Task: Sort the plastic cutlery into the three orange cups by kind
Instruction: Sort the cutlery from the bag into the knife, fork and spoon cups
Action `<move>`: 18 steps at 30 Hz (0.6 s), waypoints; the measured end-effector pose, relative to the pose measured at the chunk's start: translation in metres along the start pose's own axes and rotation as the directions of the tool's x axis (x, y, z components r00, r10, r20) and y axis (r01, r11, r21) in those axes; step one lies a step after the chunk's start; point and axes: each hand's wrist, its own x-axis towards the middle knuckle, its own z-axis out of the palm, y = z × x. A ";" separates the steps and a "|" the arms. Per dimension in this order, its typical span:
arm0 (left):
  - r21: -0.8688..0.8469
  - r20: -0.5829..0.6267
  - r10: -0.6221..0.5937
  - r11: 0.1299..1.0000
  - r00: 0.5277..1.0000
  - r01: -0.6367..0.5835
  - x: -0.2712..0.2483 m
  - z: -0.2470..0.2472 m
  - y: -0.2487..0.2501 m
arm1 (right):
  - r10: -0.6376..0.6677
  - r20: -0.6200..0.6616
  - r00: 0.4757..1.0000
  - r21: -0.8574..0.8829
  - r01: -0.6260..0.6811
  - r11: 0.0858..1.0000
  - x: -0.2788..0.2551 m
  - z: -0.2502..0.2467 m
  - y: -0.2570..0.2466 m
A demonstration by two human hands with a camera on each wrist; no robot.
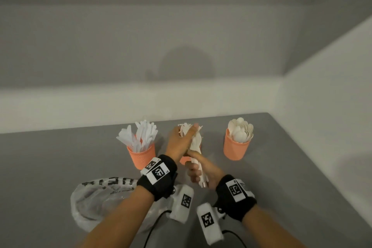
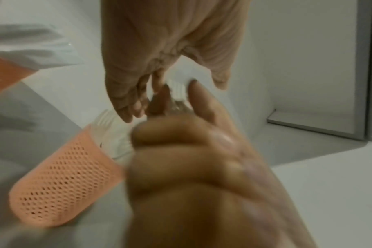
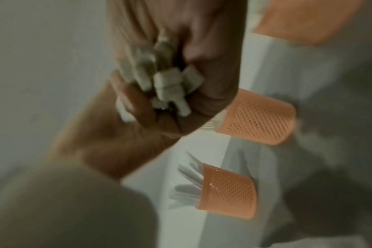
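Note:
Three orange mesh cups stand in a row on the grey table. The left cup (image 1: 142, 155) holds white knives (image 1: 138, 137). The right cup (image 1: 236, 149) holds white spoons (image 1: 240, 132). The middle cup (image 1: 183, 160) is mostly hidden behind my hands; in the left wrist view this cup (image 2: 60, 176) has fork tines (image 2: 105, 120) sticking out. Both hands hold one bundle of white forks (image 1: 195, 144) above the middle cup. My left hand (image 1: 180, 141) grips its upper, tine end. My right hand (image 1: 199, 172) grips the handle ends (image 3: 170, 83).
A crumpled clear plastic bag (image 1: 96, 203) with dark print lies on the table under my left forearm. A white wall (image 1: 332, 96) borders the table on the right, and a white ledge (image 1: 120, 102) runs behind the cups.

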 end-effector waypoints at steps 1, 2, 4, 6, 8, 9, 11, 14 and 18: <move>0.012 0.033 -0.024 1.000 0.999 0.024 0.004 -0.005 0.001 | 0.009 0.064 0.998 0.082 -0.014 0.997 -0.004 -0.005 -0.004; 0.011 0.067 -0.044 0.999 0.997 0.043 0.008 -0.009 0.001 | -0.003 0.114 0.993 0.137 -0.013 0.991 -0.007 -0.009 -0.006; -0.034 0.102 -0.045 0.998 0.994 0.049 0.012 -0.017 0.003 | -0.025 0.198 0.980 0.200 -0.016 0.980 -0.010 -0.017 -0.006; -0.027 0.128 -0.054 0.998 0.990 0.058 0.016 -0.022 0.004 | -0.028 0.259 0.966 0.219 -0.031 0.975 -0.010 -0.021 -0.003; 0.010 0.155 -0.064 0.998 0.986 0.063 0.018 -0.025 0.006 | -0.026 0.304 0.952 0.198 -0.037 0.980 -0.011 -0.024 -0.001; 0.033 0.163 -0.078 0.997 0.983 0.074 0.019 -0.026 0.007 | -0.026 0.308 0.951 0.178 -0.031 0.984 -0.012 -0.025 0.000; 0.086 0.190 -0.132 0.989 0.973 0.117 0.022 -0.028 0.007 | -0.021 0.296 0.955 0.126 -0.018 0.992 -0.014 -0.026 0.001; 0.134 0.212 -0.191 0.977 0.958 0.165 0.026 -0.030 0.009 | -0.016 0.249 0.968 0.024 0.010 1.000 -0.016 -0.024 0.001; 0.134 0.190 -0.168 0.980 0.967 0.144 0.030 -0.032 0.015 | -0.034 0.189 0.981 -0.090 0.052 0.995 -0.017 -0.025 0.002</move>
